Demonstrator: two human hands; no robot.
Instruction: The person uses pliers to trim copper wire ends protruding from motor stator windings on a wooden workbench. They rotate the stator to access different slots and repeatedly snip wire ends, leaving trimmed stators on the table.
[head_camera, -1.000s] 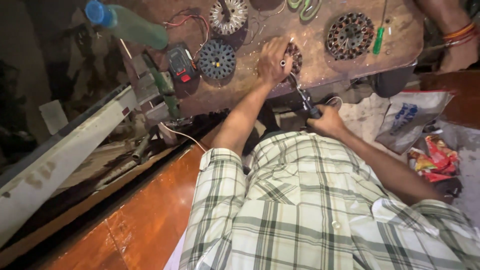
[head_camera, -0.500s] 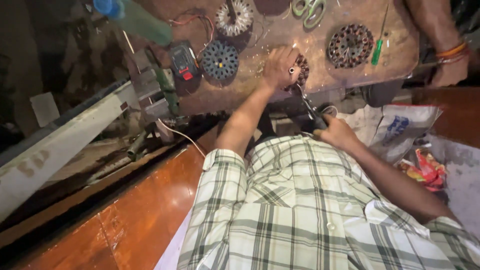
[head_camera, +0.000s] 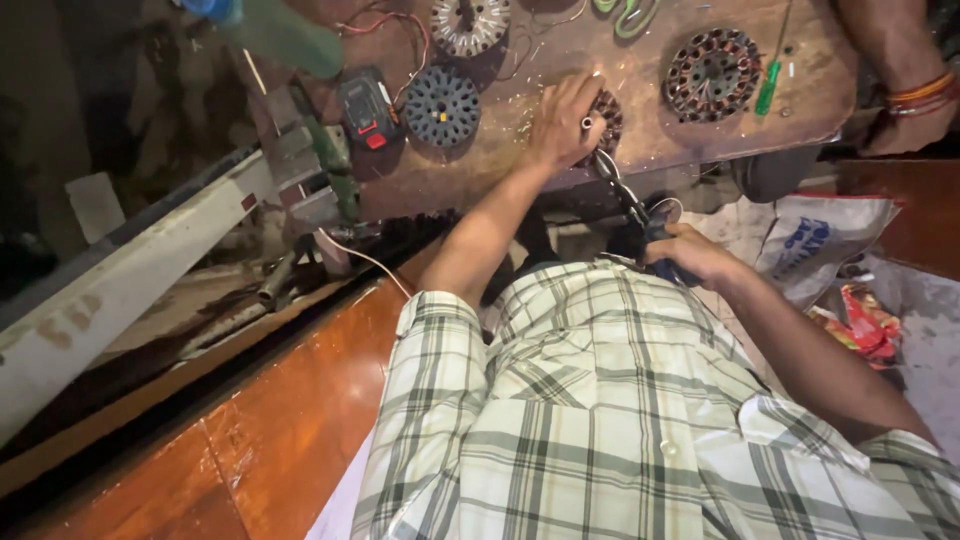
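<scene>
My left hand (head_camera: 565, 118) rests on a small copper-wound stator (head_camera: 606, 118) at the near edge of the wooden bench (head_camera: 500, 170), with its fingers pinching a short metal piece. My right hand (head_camera: 692, 256) is just below the bench edge, close to my checked shirt. It grips pliers (head_camera: 628, 198) by their dark handles, and the jaws reach up to the stator by my left fingers.
On the bench lie a larger stator (head_camera: 712, 72), a dark round rotor part (head_camera: 440, 105), another winding ring (head_camera: 470, 20), a green screwdriver (head_camera: 768, 88), a red-and-black meter (head_camera: 365, 110) and a green bottle (head_camera: 285, 38). Another person's hand (head_camera: 905, 110) with bangles rests top right. A vise (head_camera: 310, 175) stands left.
The view has slid a little, so both hands sit slightly further right in frame. My left hand stays on the small stator and my right keeps the pliers against it.
</scene>
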